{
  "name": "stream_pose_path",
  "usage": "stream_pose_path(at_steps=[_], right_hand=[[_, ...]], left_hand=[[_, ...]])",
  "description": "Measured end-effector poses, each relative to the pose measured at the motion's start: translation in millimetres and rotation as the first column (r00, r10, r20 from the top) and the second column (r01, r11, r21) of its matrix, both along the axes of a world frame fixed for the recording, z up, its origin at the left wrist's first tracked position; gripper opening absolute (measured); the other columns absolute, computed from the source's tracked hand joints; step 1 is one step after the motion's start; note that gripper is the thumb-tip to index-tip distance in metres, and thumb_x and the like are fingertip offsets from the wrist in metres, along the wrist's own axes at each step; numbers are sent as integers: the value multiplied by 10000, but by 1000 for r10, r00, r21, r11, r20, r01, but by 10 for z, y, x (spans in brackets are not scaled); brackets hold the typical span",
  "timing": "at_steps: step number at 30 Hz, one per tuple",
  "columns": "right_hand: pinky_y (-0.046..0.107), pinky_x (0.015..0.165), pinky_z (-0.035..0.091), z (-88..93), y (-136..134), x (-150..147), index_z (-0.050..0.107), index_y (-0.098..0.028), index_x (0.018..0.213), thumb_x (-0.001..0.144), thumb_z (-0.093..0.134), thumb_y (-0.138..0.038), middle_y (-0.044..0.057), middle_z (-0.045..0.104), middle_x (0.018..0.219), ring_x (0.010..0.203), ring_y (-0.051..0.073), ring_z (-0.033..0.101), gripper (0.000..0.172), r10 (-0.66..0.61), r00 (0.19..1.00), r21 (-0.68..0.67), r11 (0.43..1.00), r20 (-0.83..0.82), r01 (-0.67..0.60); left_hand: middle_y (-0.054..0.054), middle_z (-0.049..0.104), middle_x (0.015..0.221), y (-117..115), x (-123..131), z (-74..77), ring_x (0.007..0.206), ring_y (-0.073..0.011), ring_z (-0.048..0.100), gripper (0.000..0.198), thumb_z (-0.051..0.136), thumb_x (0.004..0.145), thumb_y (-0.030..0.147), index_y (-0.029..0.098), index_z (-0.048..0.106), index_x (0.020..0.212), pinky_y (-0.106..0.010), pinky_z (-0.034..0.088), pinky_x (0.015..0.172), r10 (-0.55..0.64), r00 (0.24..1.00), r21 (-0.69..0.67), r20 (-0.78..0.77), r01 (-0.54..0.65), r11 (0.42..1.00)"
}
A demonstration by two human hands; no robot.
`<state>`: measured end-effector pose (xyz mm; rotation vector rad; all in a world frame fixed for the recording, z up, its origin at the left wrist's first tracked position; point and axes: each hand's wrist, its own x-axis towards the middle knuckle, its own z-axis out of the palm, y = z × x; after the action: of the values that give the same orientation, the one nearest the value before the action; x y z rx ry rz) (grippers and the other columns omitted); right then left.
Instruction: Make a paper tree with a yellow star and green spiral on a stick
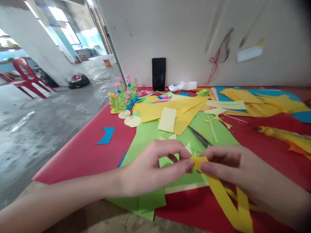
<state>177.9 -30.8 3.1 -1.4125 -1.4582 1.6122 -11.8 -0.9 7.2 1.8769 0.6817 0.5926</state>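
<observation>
Between both hands is a yellow paper strip (220,191), its upper end folded into a small flat piece. My left hand (157,165) pinches the left edge of that fold between thumb and fingertips. The thumb and fingers of my right hand (230,161) grip the fold's right side, and the long tail of the strip hangs below it, bending back up near the bottom. Scissors (201,137) lie just beyond my right fingers, their handles hidden. Green paper sheets (150,136) lie beneath the hands, with pale scraps on them.
Yellow sheets (150,111) and a pale rectangle (167,119) lie ahead. Small paper plants (122,97) stand at the back left, near cream paper discs (132,121). A black phone (158,74) leans on the wall. A blue scrap (107,135) lies left; a yellow tube (284,134) lies right.
</observation>
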Motion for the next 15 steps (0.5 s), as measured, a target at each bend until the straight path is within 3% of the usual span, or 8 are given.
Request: stream_pose_path(at_steps=[4,11,15], right_hand=[[183,339,172,-8,36,9,610,-203,632,711,641,-468,-60,333,493,420,56,259,279,-5,997,-83,997,-76,-1],[210,407,366,-13,-4,40,638,-220,557,659,691,-451,-39,426,483,446,86,394,258,-92,992,-83,993,-87,85],[208,387,339,-19,-2,52,682,-238,589,659,695,-454,-24,466,505,462,93,415,227,-88,993,-86,993,-76,82]], left_hand=[[-23,602,739,8,-7,-11,716,-115,555,184,478,867,211,141,568,722,-240,451,686,8,1000,30,11,-8,1000],[-10,594,745,37,-1,-13,724,-104,552,181,487,863,205,138,571,718,-220,437,689,19,1000,-18,12,-19,1000],[-4,592,748,43,9,-16,726,-91,549,169,493,863,210,133,578,740,-197,432,689,29,1000,-97,10,-27,995]])
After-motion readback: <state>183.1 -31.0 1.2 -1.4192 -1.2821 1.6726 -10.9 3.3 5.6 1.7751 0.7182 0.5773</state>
